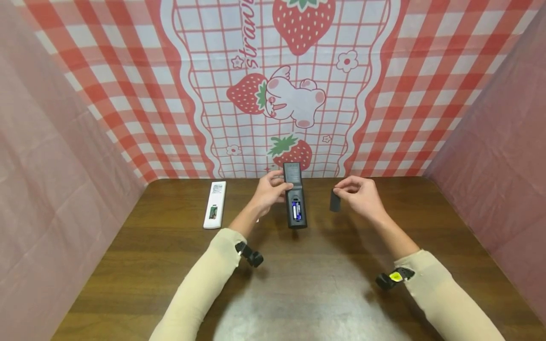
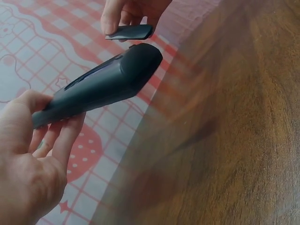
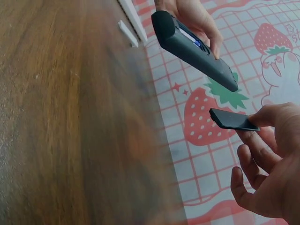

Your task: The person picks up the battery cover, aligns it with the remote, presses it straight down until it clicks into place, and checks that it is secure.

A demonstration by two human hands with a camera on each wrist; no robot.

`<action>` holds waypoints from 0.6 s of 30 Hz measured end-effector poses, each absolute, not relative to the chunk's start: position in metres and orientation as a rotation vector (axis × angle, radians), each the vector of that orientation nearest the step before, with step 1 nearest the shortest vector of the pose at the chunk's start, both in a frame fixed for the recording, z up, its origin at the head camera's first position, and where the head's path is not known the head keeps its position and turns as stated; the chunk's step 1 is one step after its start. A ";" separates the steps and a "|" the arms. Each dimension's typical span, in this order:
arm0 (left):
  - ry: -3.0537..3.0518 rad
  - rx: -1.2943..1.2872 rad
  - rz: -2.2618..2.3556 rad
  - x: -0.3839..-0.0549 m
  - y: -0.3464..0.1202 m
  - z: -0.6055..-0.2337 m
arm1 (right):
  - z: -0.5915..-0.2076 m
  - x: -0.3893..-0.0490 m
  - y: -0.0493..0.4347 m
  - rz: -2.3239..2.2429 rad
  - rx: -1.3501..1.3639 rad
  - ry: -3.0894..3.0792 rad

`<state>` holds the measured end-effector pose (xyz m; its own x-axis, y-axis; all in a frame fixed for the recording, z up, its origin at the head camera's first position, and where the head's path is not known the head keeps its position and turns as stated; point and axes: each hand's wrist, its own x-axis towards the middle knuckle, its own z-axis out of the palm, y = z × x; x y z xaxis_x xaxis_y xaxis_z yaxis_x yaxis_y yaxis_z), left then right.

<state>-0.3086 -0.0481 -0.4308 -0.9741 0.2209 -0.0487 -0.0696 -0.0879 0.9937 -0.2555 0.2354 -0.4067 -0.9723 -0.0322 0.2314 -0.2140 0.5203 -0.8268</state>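
My left hand (image 1: 269, 192) grips a black remote control (image 1: 292, 175) by its side, back facing up, thumb across the middle. Two blue-and-white batteries (image 1: 296, 210) lie in its uncovered compartment. To the right, my right hand (image 1: 361, 196) pinches a small black battery cover (image 1: 335, 201) between thumb and fingertips, apart from the remote. In the left wrist view the cover (image 2: 129, 32) hangs just beyond the remote's end (image 2: 140, 65). The right wrist view shows the cover (image 3: 232, 120) held edge-on, with the other fingers loosely bent.
A white remote control (image 1: 214, 205) lies at the left on the brown wooden table (image 1: 298, 284), its compartment uncovered. A small white piece (image 3: 128, 33) lies near it, mostly hidden by my left hand in the head view. A strawberry-print cloth (image 1: 294, 90) hangs behind the table.
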 end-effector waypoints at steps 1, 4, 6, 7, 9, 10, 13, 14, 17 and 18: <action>1.972 0.165 2.180 -0.309 -0.048 -0.431 | -0.407 -0.256 0.234 1.440 0.215 -2.571; 1.967 0.161 2.192 -0.309 -0.049 -0.431 | -0.407 -0.255 0.232 1.441 0.229 -2.571; 1.967 0.161 2.194 -0.308 -0.049 -0.431 | -0.407 -0.254 0.231 1.441 0.235 -2.566; 1.966 0.162 2.195 -0.308 -0.048 -0.431 | -0.407 -0.254 0.231 1.443 0.236 -2.564; 1.971 0.162 2.193 -0.306 -0.048 -0.431 | -0.406 -0.253 0.230 1.443 0.241 -2.563; 1.974 0.162 2.189 -0.305 -0.048 -0.431 | -0.406 -0.253 0.230 1.442 0.244 -2.562; 1.979 0.168 2.182 -0.304 -0.047 -0.431 | -0.406 -0.252 0.228 1.445 0.254 -2.559; 1.984 0.169 2.178 -0.303 -0.047 -0.432 | -0.406 -0.252 0.227 1.445 0.259 -2.558; 1.988 0.173 2.176 -0.303 -0.046 -0.431 | -0.405 -0.251 0.225 1.457 0.268 -2.550; 1.988 0.175 2.178 -0.303 -0.046 -0.431 | -0.405 -0.251 0.223 1.462 0.268 -2.549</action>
